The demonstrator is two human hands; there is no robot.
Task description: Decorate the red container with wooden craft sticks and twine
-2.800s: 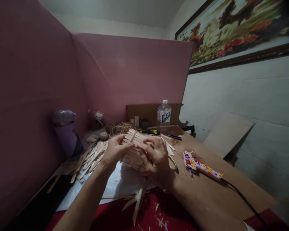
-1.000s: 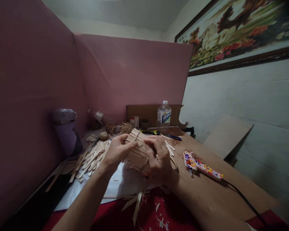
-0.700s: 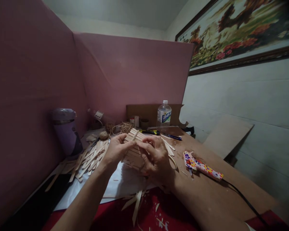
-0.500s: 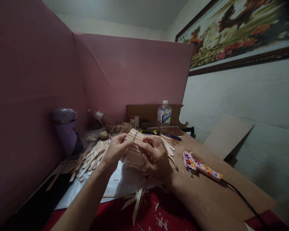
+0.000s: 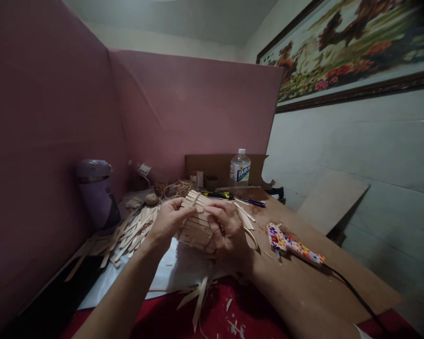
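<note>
Between my hands is a small structure of wooden craft sticks (image 5: 198, 219), its upper side a row of sticks laid side by side with twine (image 5: 197, 197) across them. My left hand (image 5: 169, 217) grips its left edge, thumb on top of the sticks. On the right side my right hand (image 5: 229, 227) is closed around it, with thumb and fingertips on the surface. The underside and the far fingers are hidden. Left of my left hand lies a pile of loose craft sticks (image 5: 136, 230).
A flowered glue gun (image 5: 293, 245) with a black cord lies at right. Behind stand a plastic bottle (image 5: 240, 169), a yellow-black utility knife (image 5: 217, 195), a blue pen-like tool (image 5: 255, 203) and balls of twine (image 5: 185, 188). A purple tumbler (image 5: 98, 197) stands left. Stick scraps (image 5: 199, 301) lie in front.
The fingers of my right hand have shifted slightly on the sticks. My left hand keeps its hold, and the whole view has moved a little.
</note>
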